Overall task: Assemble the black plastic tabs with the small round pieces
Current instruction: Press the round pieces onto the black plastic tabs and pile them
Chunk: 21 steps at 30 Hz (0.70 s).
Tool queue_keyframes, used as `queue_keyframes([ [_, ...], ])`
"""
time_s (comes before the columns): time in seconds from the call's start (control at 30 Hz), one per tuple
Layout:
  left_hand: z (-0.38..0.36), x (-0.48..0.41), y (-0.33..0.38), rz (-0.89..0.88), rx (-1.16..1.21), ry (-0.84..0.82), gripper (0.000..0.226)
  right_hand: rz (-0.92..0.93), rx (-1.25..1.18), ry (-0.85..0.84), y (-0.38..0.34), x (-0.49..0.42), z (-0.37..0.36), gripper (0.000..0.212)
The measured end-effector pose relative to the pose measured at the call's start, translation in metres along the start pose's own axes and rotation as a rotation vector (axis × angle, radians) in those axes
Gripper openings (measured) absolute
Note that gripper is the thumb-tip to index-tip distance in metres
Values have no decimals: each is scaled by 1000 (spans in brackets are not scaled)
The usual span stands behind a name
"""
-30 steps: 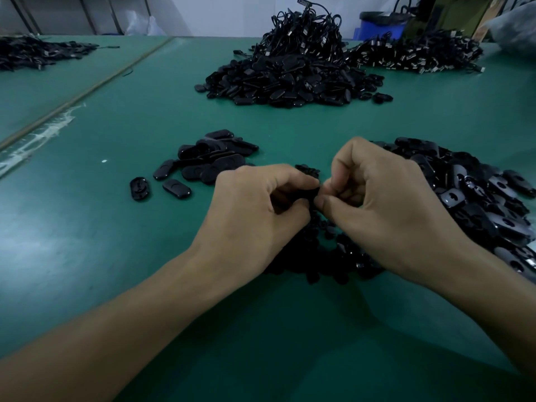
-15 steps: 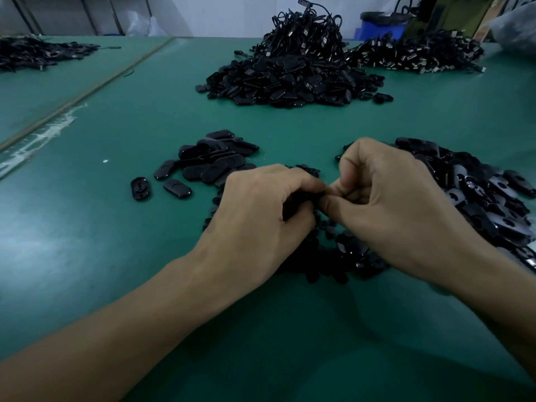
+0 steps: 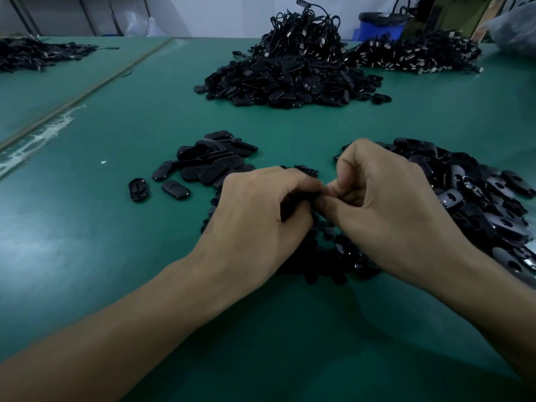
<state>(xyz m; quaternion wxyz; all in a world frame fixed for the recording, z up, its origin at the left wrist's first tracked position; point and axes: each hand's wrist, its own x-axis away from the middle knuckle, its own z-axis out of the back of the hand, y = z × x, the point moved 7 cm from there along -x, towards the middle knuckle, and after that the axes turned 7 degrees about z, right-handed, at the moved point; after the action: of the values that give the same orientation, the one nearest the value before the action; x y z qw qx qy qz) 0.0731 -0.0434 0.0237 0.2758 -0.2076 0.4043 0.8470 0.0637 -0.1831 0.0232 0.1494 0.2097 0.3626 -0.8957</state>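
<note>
The left hand [image 3: 255, 216] has its fingers curled round a black tab [image 3: 293, 204], of which only a dark sliver shows in the hollow of the grip. The right hand [image 3: 388, 210] meets it, thumb and forefinger pinched tight at the tab's edge, I judge on a small round piece, though the bit between them is too small and too covered to see. Both hands hang low over a scatter of small round pieces [image 3: 327, 256] on the green desk [image 3: 87, 227]. Just to the right lies a heap of tabs with open slots [image 3: 478, 204], and to the left a smaller pile of closed-looking tabs [image 3: 214, 163], with two loose tabs [image 3: 175, 189] beside it. Farther back sits a big mound of black parts [image 3: 290, 79] topped with cables [image 3: 304, 33], and a blue bin [image 3: 380, 24] stands behind. The risk from here is in the press. The piece is tiny and black on black, so if it goes in tilted it may jam or pop out of the pinch and vanish into the scatter below. A half-seated tab might also reach the done pile unnoticed in this dim light.
</note>
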Motion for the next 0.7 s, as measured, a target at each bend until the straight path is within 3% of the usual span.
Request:
queue_keyframes([
  [0.13, 3, -1, -1, 29, 36, 18, 25, -2, -61, 69, 0, -1, 1, 36],
  [0.37, 0, 0, 6, -59, -89, -32, 29, -36, -117, 6, 3, -2, -1, 27],
  [0.5, -2, 1, 10, -98, -135, -23, 30, 1, -50, -8, -2, 0, 0, 36],
  [0.7, 5, -1, 3, -3, 0, 36, 27, -29, -130, 106, 1, -2, 3, 35],
])
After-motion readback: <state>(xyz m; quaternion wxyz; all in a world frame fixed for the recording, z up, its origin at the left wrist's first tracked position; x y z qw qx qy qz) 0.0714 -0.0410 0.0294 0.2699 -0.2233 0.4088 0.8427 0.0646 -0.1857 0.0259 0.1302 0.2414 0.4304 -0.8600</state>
